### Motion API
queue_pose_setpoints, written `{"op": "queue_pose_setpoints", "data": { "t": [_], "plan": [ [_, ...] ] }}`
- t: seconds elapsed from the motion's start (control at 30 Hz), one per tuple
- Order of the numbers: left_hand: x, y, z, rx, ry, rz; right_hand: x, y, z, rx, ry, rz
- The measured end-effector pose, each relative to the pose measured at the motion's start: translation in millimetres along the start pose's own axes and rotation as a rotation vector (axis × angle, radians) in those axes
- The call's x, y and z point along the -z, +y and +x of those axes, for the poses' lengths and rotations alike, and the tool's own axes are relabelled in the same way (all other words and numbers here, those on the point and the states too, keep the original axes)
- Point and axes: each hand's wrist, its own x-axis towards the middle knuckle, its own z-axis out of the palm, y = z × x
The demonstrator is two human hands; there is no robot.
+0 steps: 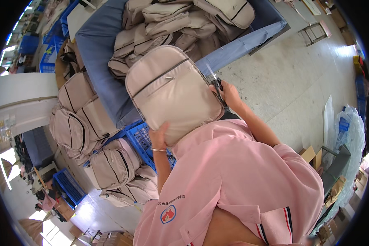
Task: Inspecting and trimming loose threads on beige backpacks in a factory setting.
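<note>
Above piled beige bags (174,24), the left hand (159,137) grips the beige backpack's (172,92) lower edge, while the right hand (229,94), at its side, pinches small scissors (216,82).

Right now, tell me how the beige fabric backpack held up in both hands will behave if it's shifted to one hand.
The beige fabric backpack looks flat and unfilled, so probably light for its size. Its soft cloth panel would likely sag or fold once the left hand under its lower edge lets go. The right hand also holds small dark snips, so its grip may be weak.

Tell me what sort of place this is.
Probably a bag factory or finishing workshop: identical beige backpacks heaped on a blue-covered table, more stacked beside blue plastic crates, and a bare concrete floor.
</note>
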Motion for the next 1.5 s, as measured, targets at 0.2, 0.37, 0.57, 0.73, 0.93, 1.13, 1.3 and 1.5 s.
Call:
{"op": "queue_pose_setpoints", "data": {
  "t": [0.2, 0.37, 0.57, 0.73, 0.93, 1.13, 1.3, 1.5],
  "plan": [
    [23.8, 166.1, -10.6, -0.304, -0.246, 0.564, 28.9, -0.5, -7.3, -0.202, 0.077, 0.634],
    [17.2, 271.2, 10.8, -0.46, -0.489, 1.109, 45.2, -8.0, 27.9, 0.053, 0.162, 0.774],
    [-76.0, 305.7, 79.7, -0.677, -0.959, 1.773, 34.1, -59.1, 36.3, 0.237, -0.165, 0.932],
    [-113.4, 250.0, 143.9, -0.929, -0.858, 1.749, -12.4, -26.4, 39.4, 0.053, 0.027, 0.216],
    [-111.9, 197.0, 180.9, -1.029, -0.433, 1.593, -28.2, 22.0, 30.3, -0.027, 0.017, 0.26],
    [-84.0, 157.8, 187.3, -0.59, 0.104, 0.957, -10.9, 10.7, 44.6, -0.01, -0.072, 0.191],
    [-81.0, 144.0, 189.9, -0.738, 0.123, 0.762, 2.3, 5.0, 60.1, 0.047, -0.208, 0.077],
    [-85.3, 138.2, 190.0, -0.749, 0.178, 0.687, 17.7, -12.2, 91.3, 0.198, -0.275, -0.115]
  ]
}}
